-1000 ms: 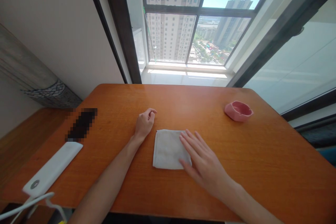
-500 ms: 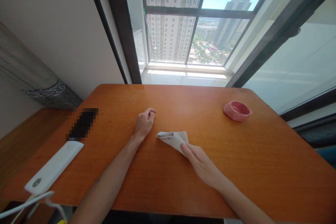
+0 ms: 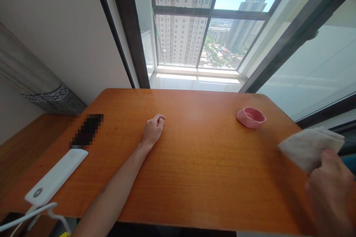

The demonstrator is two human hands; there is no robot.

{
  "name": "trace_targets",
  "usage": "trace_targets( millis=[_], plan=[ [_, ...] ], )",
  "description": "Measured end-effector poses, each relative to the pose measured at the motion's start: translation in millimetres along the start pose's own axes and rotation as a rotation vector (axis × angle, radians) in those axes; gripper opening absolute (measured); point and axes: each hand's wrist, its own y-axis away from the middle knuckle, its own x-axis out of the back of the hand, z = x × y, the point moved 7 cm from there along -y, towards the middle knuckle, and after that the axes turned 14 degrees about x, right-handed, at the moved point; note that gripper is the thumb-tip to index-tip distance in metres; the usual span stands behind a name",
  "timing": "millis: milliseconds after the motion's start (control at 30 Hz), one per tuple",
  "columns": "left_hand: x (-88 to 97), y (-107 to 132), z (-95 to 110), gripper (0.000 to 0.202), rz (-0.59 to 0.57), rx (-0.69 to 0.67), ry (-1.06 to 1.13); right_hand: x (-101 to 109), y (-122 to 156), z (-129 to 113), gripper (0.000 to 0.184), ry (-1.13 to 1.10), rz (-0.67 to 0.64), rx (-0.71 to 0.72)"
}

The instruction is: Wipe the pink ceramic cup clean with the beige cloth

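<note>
My right hand (image 3: 329, 187) is raised off the table at the right side, smeared by motion. Pinched between its thumb and fingers is a folded white cloth (image 3: 308, 148), which hangs out to the left of the hand. My left hand (image 3: 154, 129) rests on the wooden table (image 3: 194, 192) near the middle, its fingers curled in a loose fist with nothing visible in them. Beyond the cloth, to its left, a pink ashtray (image 3: 251, 117) with a faceted rim sits apart from both hands.
At the left lies a long white power strip (image 3: 57, 177) with a white cable (image 3: 30, 214) at its near end. A dark pixelated patch (image 3: 87, 129) adjoins its far end. A curtain (image 3: 52, 81) hangs beside the table, and a window (image 3: 208, 26) stands behind it.
My right hand has lifted the white cloth from the middle of the table and carried it to the right. My left hand, the ashtray and the power strip stay in place.
</note>
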Motion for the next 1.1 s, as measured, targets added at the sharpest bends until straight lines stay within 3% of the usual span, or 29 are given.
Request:
trace_targets(
  millis=[100, 200, 233, 300, 433, 567, 700, 967, 1100],
  plan=[
    [0.7, 1, 1, 0.037, 0.001, 0.001, -0.004, -1, 6, -8, 0.073, 0.27, -0.062, 0.15],
    [1.2, 1, 1, 0.037, 0.0, 0.001, -0.009, -47, 22, -8, 0.072, 0.438, -0.349, 0.427],
    [1.1, 1, 1, 0.037, -0.001, 0.001, -0.011, -63, 29, -1, 0.072, 0.497, -0.455, 0.468],
    [0.8, 1, 0, 0.038, -0.001, 0.001, -0.014, -81, 38, 15, 0.07, 0.623, -0.519, 0.473],
    [-0.7, 1, -1, 0.038, -0.006, 0.004, -0.017, -90, 45, 29, 0.068, 0.705, -0.565, 0.493],
    [-1.6, 1, -1, 0.037, -0.008, 0.001, -0.017, -84, 38, 20, 0.069, 0.665, -0.501, 0.466],
    [-1.9, 0, -1, 0.037, -0.007, -0.001, -0.021, -103, 32, -18, 0.071, 0.515, -0.475, 0.551],
    [-1.2, 0, -1, 0.037, -0.006, 0.003, -0.02, -206, 47, -139, 0.062, 0.172, -0.773, 0.697],
    [-0.2, 2, 0, 0.036, -0.008, 0.003, -0.031, -242, 49, -180, 0.061, 0.116, -0.82, 0.751]
  ],
)
